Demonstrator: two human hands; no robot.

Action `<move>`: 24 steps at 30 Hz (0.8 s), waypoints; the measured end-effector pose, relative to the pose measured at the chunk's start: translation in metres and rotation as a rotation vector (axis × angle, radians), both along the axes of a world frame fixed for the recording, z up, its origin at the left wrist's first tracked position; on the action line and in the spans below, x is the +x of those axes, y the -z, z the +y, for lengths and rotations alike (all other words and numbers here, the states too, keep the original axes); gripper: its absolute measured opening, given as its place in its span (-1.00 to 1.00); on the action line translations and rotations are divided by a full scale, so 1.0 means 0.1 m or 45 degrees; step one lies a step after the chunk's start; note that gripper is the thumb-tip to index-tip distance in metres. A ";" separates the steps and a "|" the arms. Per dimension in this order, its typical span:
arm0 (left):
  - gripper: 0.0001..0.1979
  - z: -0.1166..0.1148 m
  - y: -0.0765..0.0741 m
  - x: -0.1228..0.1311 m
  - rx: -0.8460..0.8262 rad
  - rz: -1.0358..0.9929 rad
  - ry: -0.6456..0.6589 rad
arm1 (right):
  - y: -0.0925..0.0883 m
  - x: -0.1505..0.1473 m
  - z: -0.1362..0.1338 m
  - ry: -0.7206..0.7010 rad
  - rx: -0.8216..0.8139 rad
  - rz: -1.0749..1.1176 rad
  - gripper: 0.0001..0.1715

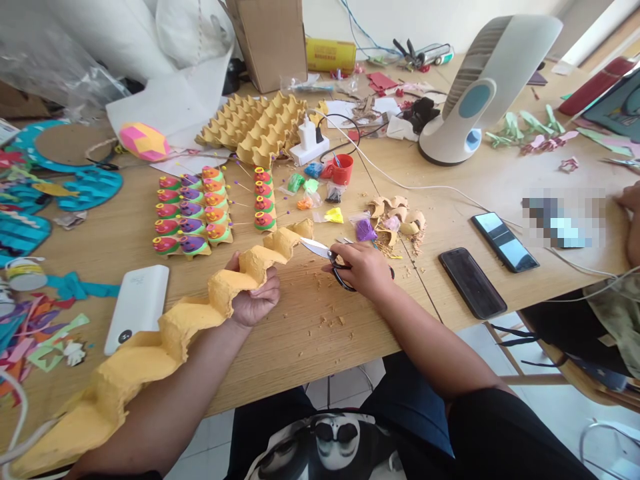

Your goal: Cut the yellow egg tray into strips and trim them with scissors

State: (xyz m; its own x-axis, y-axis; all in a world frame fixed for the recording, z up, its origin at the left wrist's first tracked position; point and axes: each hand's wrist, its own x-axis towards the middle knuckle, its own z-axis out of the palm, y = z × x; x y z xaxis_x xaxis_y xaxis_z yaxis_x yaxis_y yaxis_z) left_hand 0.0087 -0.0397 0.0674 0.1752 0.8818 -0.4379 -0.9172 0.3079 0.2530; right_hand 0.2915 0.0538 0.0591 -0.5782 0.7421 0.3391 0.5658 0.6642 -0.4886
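Note:
A long yellow strip of egg carton [170,333] runs from the lower left toward the middle of the table. My left hand [257,297] is closed around it from below, near its far part. In my right hand [363,270] is a pair of scissors [316,248] with black handles, its blades pointing left at the strip's far end. Whether the blades touch the carton I cannot tell. Small yellow-brown scraps lie on the table under the scissors. Cut carton pieces [397,220] are heaped beyond my right hand.
Rows of painted carton cups [193,210] stand at the left, with another row [264,200] beside them. Behind are egg trays [255,127], a power strip [310,150], a red cup [343,170] and a white fan [490,93]. A power bank [137,307] and two phones [473,283] flank my arms. Another person's hand [631,200] rests at the right.

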 end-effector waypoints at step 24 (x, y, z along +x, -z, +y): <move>-0.42 0.02 0.10 0.00 0.003 0.145 -0.037 | 0.00 -0.05 -0.01 -0.040 -0.148 0.103 -0.51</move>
State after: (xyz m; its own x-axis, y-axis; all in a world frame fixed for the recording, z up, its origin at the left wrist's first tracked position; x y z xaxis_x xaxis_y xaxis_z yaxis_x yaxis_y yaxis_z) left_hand 0.0087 -0.0382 0.0578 0.0989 0.8868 -0.4515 -0.8907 0.2812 0.3571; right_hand 0.2870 0.0525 0.0590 -0.5761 0.7609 0.2985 0.5013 0.6174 -0.6062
